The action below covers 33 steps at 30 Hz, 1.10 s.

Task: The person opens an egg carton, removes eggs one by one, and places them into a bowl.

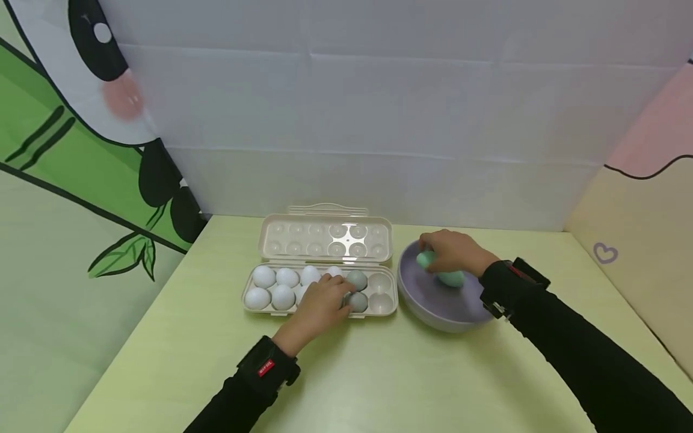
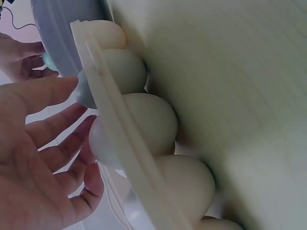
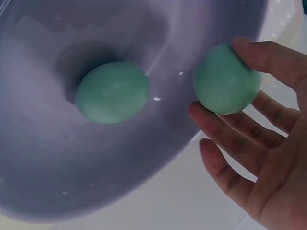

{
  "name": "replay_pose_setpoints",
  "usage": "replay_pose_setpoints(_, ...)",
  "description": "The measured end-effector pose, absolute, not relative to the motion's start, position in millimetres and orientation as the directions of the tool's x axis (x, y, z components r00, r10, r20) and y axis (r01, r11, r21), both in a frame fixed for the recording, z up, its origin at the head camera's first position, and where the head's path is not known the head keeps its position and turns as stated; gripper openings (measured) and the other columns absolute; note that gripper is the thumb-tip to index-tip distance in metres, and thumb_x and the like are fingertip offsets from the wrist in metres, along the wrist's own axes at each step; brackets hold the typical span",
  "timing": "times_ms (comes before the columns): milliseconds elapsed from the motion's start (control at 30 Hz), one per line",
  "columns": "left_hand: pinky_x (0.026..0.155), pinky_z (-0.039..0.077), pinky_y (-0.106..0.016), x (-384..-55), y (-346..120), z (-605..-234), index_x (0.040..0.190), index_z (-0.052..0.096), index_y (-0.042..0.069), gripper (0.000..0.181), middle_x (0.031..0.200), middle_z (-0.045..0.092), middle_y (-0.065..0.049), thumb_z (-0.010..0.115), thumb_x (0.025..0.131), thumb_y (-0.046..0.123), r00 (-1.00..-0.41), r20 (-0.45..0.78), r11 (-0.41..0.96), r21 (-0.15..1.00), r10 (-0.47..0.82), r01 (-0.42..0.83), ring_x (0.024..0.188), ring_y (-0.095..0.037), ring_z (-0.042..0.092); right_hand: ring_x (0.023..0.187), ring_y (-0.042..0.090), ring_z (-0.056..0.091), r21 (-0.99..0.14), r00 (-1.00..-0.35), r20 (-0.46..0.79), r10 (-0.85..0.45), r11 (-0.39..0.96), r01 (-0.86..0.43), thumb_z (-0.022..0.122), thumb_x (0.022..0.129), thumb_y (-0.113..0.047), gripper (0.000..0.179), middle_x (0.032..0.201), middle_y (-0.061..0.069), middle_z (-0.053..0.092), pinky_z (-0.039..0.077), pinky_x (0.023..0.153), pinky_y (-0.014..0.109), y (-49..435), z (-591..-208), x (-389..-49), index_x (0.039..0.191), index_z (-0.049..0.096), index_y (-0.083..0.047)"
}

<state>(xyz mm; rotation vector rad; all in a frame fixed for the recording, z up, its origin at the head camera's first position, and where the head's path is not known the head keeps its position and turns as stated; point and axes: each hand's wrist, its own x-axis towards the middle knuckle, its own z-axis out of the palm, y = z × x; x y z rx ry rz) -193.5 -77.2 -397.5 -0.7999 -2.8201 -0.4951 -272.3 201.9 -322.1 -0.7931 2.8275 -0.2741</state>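
My left hand (image 1: pixel 323 300) reaches over the egg tray (image 1: pixel 319 313), its thumb and fingertips round the left side of a grey-green egg (image 1: pixel 358 302) seated in the front row. In the left wrist view that egg (image 2: pixel 86 91) shows above the tray rim between thumb and forefinger. Another grey-green egg (image 1: pixel 356 279) sits behind it, and several white eggs (image 1: pixel 283 297) fill cups to the left. My right hand (image 1: pixel 456 251) pinches a mint-green egg (image 3: pixel 225 80) over the side of the purple bowl (image 1: pixel 419 294). A second mint-green egg (image 3: pixel 113 92) lies inside the bowl.
The tray's clear lid (image 1: pixel 325 239) stands hinged back behind it. Two cups (image 1: pixel 380 293) at the tray's right end hold no egg. The bowl stands close against that end. A pale wall (image 1: pixel 346 108) rises at the table's (image 1: pixel 178 337) back edge.
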Motion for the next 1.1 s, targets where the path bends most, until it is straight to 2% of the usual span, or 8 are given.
replay_pose_setpoints(133, 0.062, 0.041, -0.038, -196.0, -75.9, -401.0, 0.103, 0.061, 0.011, 0.031, 0.096, 0.056, -0.003, 0.071, 0.075, 0.023, -0.831, 0.256, 0.804, 0.231, 0.493, 0.548, 0.087, -0.023, 0.048, 0.089, 0.023, 0.049, -0.180, -0.834, -0.233, -0.500, 0.865, -0.468, 0.071, 0.072, -0.020, 0.039, 0.101, 0.006, 0.054, 0.044, 0.070, 0.040, 202.2, -330.3, -283.7, 0.106, 0.055, -0.012)
replay_pose_setpoints(267, 0.063, 0.040, -0.040, -197.8, -72.0, -400.5, 0.103, 0.061, 0.012, 0.031, 0.094, 0.056, -0.003, 0.071, 0.075, 0.024, -0.827, 0.256, 0.804, 0.219, 0.500, 0.553, 0.086, -0.023, 0.048, 0.092, 0.023, 0.050, -0.167, -0.829, -0.279, -0.484, 0.875, -0.454, 0.070, 0.074, -0.023, 0.039, 0.104, 0.007, 0.054, 0.044, 0.074, 0.043, 203.1, -339.9, -294.3, 0.108, 0.055, -0.012)
replay_pose_setpoints(600, 0.062, 0.033, -0.037, -204.3, -59.2, -400.5, 0.104, 0.061, 0.015, 0.034, 0.094, 0.058, 0.000, 0.070, 0.076, 0.034, -0.852, 0.234, 0.850, 0.142, 0.469, 0.507, 0.083, -0.020, 0.048, 0.086, 0.023, 0.053, -0.145, -0.830, -0.273, -0.487, 0.873, -0.465, 0.069, 0.075, -0.028, 0.036, 0.095, 0.004, 0.058, 0.044, 0.076, 0.043, 199.1, -354.5, -300.1, 0.104, 0.057, -0.011)
replay_pose_setpoints(800, 0.065, 0.032, -0.041, -205.5, -55.6, -398.9, 0.098, 0.063, 0.015, 0.030, 0.089, 0.060, 0.000, 0.069, 0.077, 0.035, -0.849, 0.256, 0.861, 0.100, 0.461, 0.498, 0.079, -0.020, 0.048, 0.082, 0.021, 0.052, -0.140, -0.845, -0.256, -0.470, 0.883, -0.448, 0.070, 0.075, -0.027, 0.035, 0.090, 0.002, 0.056, 0.043, 0.074, 0.042, 199.2, -356.9, -299.9, 0.101, 0.055, -0.010)
replay_pose_setpoints(967, 0.069, 0.034, -0.046, -204.2, -52.5, -398.8, 0.087, 0.061, 0.014, 0.023, 0.083, 0.060, -0.001, 0.068, 0.077, 0.032, -0.840, 0.277, 0.864, 0.060, 0.467, 0.500, 0.076, -0.020, 0.048, 0.085, 0.023, 0.051, -0.151, -0.849, -0.269, -0.455, 0.890, -0.430, 0.072, 0.073, -0.032, 0.042, 0.092, 0.003, 0.055, 0.042, 0.075, 0.043, 201.0, -357.6, -298.8, 0.103, 0.053, -0.011)
replay_pose_setpoints(1100, 0.073, 0.035, -0.051, -202.6, -51.8, -400.4, 0.088, 0.061, 0.014, 0.023, 0.083, 0.060, -0.001, 0.067, 0.079, 0.034, -0.849, 0.265, 0.875, 0.038, 0.457, 0.483, 0.078, -0.021, 0.049, 0.088, 0.023, 0.052, -0.179, -0.839, -0.257, -0.480, 0.877, -0.447, 0.074, 0.071, -0.034, 0.050, 0.097, 0.005, 0.057, 0.043, 0.077, 0.044, 204.5, -354.0, -296.8, 0.110, 0.052, -0.010)
